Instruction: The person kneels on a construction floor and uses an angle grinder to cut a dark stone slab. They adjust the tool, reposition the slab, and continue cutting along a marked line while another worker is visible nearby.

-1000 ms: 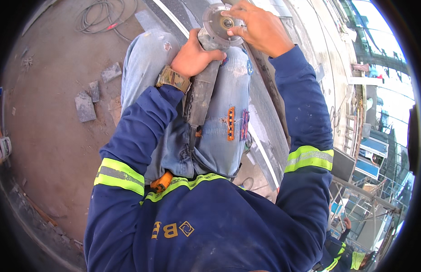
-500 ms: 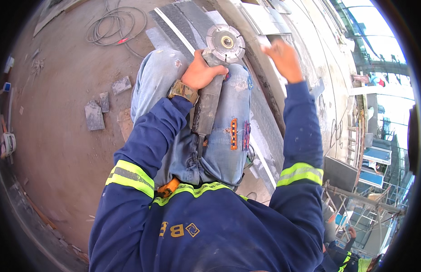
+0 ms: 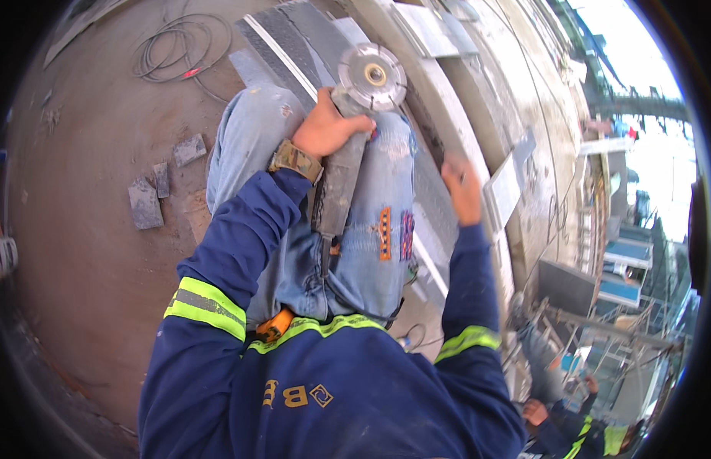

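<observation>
Head view: left hand (image 3: 325, 130) gripped the grinder (image 3: 338, 191) near its disc (image 3: 372, 76), body along the jeans (image 3: 378, 176). Right hand (image 3: 463, 190) was half-curled, blurred, contents unclear. Steadying well called for fingers off the rim.

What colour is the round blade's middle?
The blade's middle is gold, seen best in the head view.
</observation>
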`<action>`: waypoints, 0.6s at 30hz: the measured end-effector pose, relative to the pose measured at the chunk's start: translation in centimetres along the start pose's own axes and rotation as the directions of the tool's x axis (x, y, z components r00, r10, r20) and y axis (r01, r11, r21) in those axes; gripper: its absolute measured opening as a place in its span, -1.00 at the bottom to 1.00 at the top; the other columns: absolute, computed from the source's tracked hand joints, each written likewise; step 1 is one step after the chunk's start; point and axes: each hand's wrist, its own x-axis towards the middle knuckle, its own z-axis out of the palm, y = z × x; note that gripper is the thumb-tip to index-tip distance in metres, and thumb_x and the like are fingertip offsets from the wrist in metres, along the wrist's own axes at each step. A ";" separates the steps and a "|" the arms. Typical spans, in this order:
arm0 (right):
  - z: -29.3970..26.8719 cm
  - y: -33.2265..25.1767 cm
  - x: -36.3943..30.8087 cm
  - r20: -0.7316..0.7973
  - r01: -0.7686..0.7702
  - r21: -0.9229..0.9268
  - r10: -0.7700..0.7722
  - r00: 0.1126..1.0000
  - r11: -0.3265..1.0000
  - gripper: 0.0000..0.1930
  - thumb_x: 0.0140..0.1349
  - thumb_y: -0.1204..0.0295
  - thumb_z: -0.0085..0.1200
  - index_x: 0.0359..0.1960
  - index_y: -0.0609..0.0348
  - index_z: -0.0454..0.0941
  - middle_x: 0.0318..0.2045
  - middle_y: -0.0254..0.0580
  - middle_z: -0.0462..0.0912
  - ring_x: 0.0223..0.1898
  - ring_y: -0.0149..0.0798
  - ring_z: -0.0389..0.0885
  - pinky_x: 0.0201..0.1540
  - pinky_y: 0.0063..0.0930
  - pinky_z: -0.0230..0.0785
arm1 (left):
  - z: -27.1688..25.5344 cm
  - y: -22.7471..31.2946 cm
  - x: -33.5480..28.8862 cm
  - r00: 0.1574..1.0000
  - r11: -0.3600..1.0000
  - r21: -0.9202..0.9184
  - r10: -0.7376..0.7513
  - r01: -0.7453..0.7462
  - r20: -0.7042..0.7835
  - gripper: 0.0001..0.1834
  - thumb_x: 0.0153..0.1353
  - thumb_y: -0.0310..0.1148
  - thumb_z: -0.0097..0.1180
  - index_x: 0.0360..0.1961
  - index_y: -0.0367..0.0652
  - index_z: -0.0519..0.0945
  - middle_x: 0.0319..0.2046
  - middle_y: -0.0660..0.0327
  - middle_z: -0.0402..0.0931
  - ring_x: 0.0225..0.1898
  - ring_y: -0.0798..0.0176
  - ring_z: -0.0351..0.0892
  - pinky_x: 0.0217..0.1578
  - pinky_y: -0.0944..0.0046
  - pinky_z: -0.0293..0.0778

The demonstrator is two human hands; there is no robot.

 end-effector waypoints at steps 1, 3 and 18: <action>-1.1 -6.2 2.7 0.019 0.212 -0.170 -0.212 0.977 0.962 -0.63 0.22 0.30 0.23 0.02 0.20 0.61 -0.23 -0.05 0.66 -0.12 -0.01 0.57 0.13 -0.21 0.31 | 0.3 0.0 0.3 1.000 1.000 -0.018 0.013 -0.012 0.024 0.03 -0.15 -0.14 0.49 0.15 -0.58 0.14 -0.06 -0.18 0.52 -0.02 0.07 0.57 0.02 0.23 0.49; -0.5 -13.8 6.5 0.138 0.440 -0.213 -0.419 0.898 0.872 -0.57 0.19 0.16 0.25 0.07 0.01 0.61 -0.18 -0.12 0.58 -0.08 0.01 0.53 0.08 -0.25 0.33 | 0.5 -0.2 0.5 0.999 0.998 -0.050 0.032 -0.030 0.037 0.04 -0.15 -0.15 0.50 0.15 -0.59 0.13 -0.08 -0.18 0.52 -0.03 0.10 0.57 0.00 0.25 0.50; 3.1 -17.0 12.1 0.355 0.550 -0.299 -0.444 0.823 0.780 -0.57 0.07 0.05 0.32 -0.03 -0.13 0.67 -0.34 -0.22 0.44 -0.23 -0.09 0.53 -0.17 -0.23 0.36 | 0.9 0.0 0.1 0.998 0.990 0.138 -0.040 0.033 0.049 0.08 -0.18 -0.06 0.44 0.19 -0.52 0.11 -0.04 -0.25 0.53 0.03 -0.08 0.58 0.07 0.18 0.45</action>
